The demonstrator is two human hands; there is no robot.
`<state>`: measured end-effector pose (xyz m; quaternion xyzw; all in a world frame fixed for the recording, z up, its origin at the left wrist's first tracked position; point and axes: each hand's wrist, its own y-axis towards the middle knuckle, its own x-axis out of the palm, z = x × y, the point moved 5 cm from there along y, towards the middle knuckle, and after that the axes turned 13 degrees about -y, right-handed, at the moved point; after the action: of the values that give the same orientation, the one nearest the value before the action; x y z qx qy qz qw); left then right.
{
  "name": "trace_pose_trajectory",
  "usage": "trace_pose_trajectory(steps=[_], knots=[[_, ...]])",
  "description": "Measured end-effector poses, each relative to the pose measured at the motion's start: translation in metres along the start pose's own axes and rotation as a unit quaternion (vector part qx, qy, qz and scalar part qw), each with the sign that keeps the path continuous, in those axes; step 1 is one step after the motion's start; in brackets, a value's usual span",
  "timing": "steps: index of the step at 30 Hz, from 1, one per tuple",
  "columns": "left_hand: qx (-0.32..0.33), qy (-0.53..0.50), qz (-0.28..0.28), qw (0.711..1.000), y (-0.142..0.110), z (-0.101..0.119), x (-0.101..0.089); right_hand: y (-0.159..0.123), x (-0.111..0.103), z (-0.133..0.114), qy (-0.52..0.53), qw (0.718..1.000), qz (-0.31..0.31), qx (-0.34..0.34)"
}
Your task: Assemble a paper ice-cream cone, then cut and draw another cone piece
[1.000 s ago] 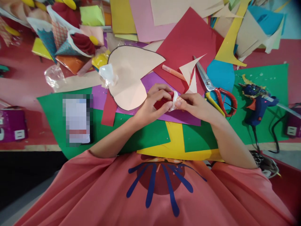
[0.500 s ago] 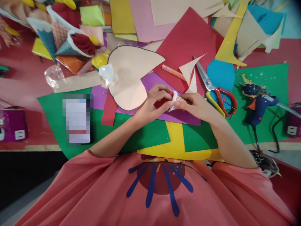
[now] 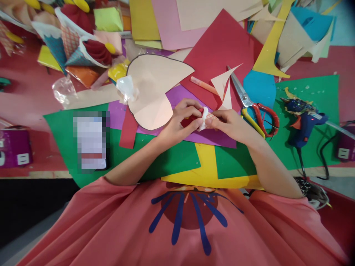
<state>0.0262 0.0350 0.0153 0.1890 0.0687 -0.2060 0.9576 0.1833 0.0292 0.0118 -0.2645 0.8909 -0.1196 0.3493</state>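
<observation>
This looks like a craft workspace; whether in a home or a workshop cannot be told. Coloured sheets (image 3: 222,48) lie over the table (image 3: 23,87) under and beyond the left hand (image 3: 184,120) and right hand (image 3: 231,123), with cut scraps (image 3: 222,81) among them. Scissors (image 3: 245,98) and a glue gun (image 3: 303,129) lie right of the right hand; patterned cones (image 3: 70,40) and bright packets (image 3: 108,19) sit beyond the left hand, to its left.

Between the phone (image 3: 91,142) and our left arm (image 3: 135,159), we see a narrow flat way over the green sheet (image 3: 116,147). Ahead of our left hand (image 3: 188,120), the beige cut-out (image 3: 152,92) permits a low pass. Beside our right hand (image 3: 229,123), the scissors (image 3: 245,98) lie in the way; between them and the glue gun (image 3: 305,127) we have flat room again. Paper cones (image 3: 71,40) obstruct the upper left.
</observation>
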Motion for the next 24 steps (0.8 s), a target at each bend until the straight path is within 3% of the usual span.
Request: trace_pose_trajectory(steps=[24], knots=[[-0.030, 0.014, 0.018, 0.999, 0.0017, -0.0056, -0.0071, -0.0003, -0.0048, -0.0004, 0.024, 0.999, 0.022, -0.029]])
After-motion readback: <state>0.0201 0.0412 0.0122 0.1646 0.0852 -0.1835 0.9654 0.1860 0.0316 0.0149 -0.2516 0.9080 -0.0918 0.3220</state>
